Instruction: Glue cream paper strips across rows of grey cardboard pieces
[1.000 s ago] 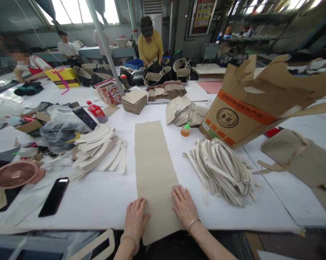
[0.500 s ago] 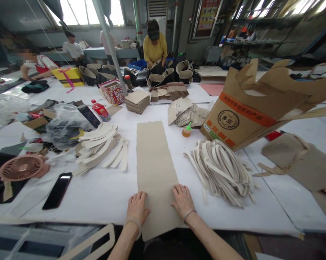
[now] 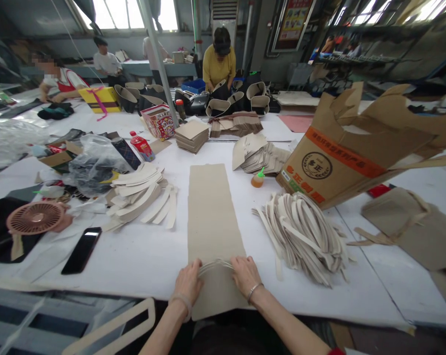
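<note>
Before me a long band of beige sheets (image 3: 211, 212) runs away across the white table, its near end at the table's front edge. My left hand (image 3: 189, 282) grips the band's left side, fingers bent over it. On the opposite side my right hand (image 3: 245, 276) holds it the same way. Between the hands several thin sheet edges (image 3: 216, 263) bow upward in an arc, slightly fanned apart. Right of my right hand lies a heap of pale curved strips (image 3: 300, 236). A smaller pile of such strips (image 3: 137, 195) is to the left.
A black phone (image 3: 81, 250) and a pink fan (image 3: 36, 218) lie at left. Beyond the band are a small glue-coloured bottle with green tip (image 3: 258, 178), stacked sheets (image 3: 192, 135) and a large cardboard box (image 3: 330, 153). A co-worker in yellow (image 3: 219, 64) stands across the table.
Both hands have closed on the sides of the sheets, where they lay flatter before. Several sheet edges between them have risen into an arc. The view has shifted slightly.
</note>
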Motion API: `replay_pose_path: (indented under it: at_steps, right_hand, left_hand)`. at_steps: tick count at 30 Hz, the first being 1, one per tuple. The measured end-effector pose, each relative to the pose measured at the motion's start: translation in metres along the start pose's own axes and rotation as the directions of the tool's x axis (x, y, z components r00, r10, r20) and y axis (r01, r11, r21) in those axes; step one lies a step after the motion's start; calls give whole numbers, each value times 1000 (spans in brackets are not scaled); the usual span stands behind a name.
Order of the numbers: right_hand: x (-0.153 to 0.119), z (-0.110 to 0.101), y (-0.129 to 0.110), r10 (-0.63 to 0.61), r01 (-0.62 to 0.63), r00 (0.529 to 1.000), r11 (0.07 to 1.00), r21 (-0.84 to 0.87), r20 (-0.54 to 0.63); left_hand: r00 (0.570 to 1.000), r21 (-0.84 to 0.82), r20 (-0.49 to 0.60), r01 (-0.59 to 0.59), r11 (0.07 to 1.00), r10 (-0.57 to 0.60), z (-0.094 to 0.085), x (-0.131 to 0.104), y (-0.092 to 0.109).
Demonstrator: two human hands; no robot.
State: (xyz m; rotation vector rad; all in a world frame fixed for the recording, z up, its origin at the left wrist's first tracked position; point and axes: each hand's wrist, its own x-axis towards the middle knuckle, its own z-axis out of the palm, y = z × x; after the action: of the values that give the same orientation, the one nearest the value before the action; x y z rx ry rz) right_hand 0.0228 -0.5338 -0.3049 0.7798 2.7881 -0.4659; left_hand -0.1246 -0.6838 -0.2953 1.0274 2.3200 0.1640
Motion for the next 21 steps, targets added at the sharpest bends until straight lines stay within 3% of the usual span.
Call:
replay_pose_path:
  at_steps: [3, 5, 7, 9, 12, 15, 18, 21]
  right_hand:
    - [-37, -21, 0, -52, 50, 999, 991, 126, 8]
    - [-63, -37, 2, -87, 77, 996, 961, 267, 28]
    - [-83, -52, 3, -115, 79, 990, 925, 372, 76]
    - [-97, -63, 3, -138, 66, 981, 895, 440, 133]
    - [-105, -70, 6, -114, -10, 971, 858, 514, 210]
    - [-103, -67, 15, -41, -126, 967, 782, 610, 252]
    - [-97, -57, 30, -35, -214, 957, 589, 779, 289]
    - [-90, -45, 41, -111, -301, 940, 178, 937, 323]
  left_hand:
    - [998, -113, 38, -36, 993, 41, -11, -29, -4]
    - [989, -318, 119, -50, 947, 92, -19, -52, -6]
    - [970, -601, 191, -4, 799, 149, -23, -72, -8]
    - [954, -808, 229, 74, 584, 195, -19, -89, -8]
    - [940, -926, 248, 158, 344, 236, 0, -103, -6]
    - [958, -948, 240, 197, 249, 154, 23, -110, 0]
    - [978, -963, 205, 197, 187, 30, 30, -114, 9]
    - [982, -979, 185, 187, 83, -35, 20, -118, 17]
